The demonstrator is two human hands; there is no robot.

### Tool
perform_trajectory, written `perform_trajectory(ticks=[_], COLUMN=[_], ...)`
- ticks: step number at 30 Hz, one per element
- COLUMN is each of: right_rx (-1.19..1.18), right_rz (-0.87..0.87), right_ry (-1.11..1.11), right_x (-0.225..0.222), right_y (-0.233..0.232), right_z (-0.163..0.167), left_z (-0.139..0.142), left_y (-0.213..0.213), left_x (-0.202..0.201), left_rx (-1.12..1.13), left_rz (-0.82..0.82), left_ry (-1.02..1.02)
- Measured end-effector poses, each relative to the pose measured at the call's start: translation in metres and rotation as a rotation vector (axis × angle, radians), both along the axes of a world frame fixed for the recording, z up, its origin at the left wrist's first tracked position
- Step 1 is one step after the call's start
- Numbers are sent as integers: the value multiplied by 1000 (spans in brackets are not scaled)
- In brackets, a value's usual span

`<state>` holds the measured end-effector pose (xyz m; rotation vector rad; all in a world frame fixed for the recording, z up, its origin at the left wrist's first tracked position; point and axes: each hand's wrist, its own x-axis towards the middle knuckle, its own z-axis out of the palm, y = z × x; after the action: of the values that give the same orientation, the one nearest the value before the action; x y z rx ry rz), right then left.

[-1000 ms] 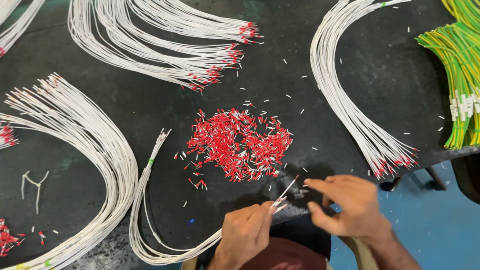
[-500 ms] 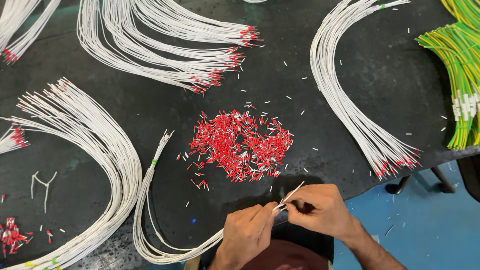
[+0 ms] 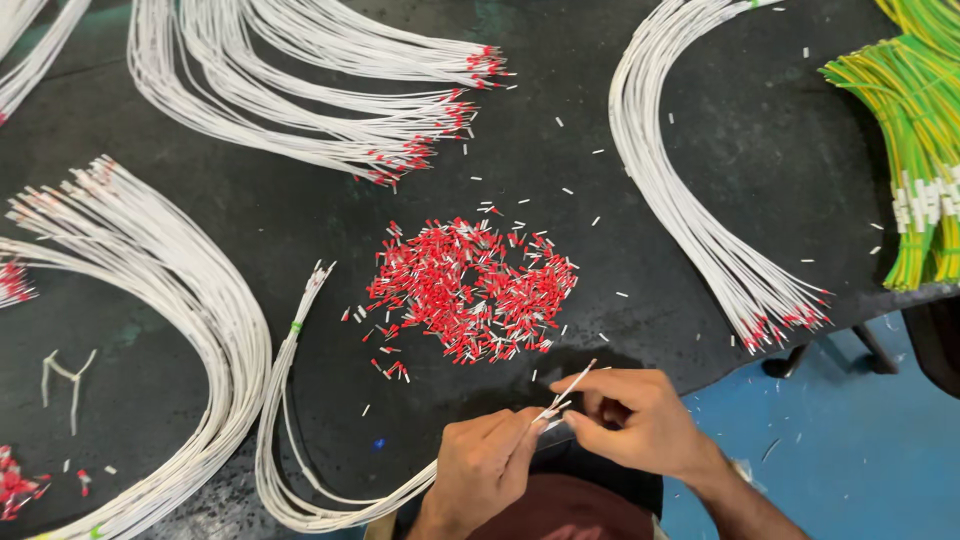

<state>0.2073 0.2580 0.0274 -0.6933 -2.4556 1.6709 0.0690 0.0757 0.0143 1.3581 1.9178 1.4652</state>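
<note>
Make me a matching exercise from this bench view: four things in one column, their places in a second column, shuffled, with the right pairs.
Things:
1. pile of small red ferrules
2. bundle of green-and-yellow wires
3. left hand
4. small bare-ended white wire bundle with a green tie

Places:
A. far right edge of the black table
B. middle of the table
C. pinching thin white wire ends at the near edge
D. left of the red pile, curving toward the person

Pairs: 1-B, 2-A, 3-C, 4-D
</note>
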Motion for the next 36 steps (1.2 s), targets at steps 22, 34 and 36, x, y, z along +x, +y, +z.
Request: perform_trajectory(ticks=[22, 34, 36], right_rx=[287, 135, 113], right_rz=[-208, -212, -249], right_ry=[-15, 162, 177], right_x=[7, -20, -16], right_y=[30, 5, 4], right_z=[28, 7, 0], left_z=[2, 11, 10], left_y=[-2, 4, 5], left_x=[0, -3, -3], left_rx=[43, 6, -27], left_rz=[55, 99, 118], left_ry=[-130, -132, -132])
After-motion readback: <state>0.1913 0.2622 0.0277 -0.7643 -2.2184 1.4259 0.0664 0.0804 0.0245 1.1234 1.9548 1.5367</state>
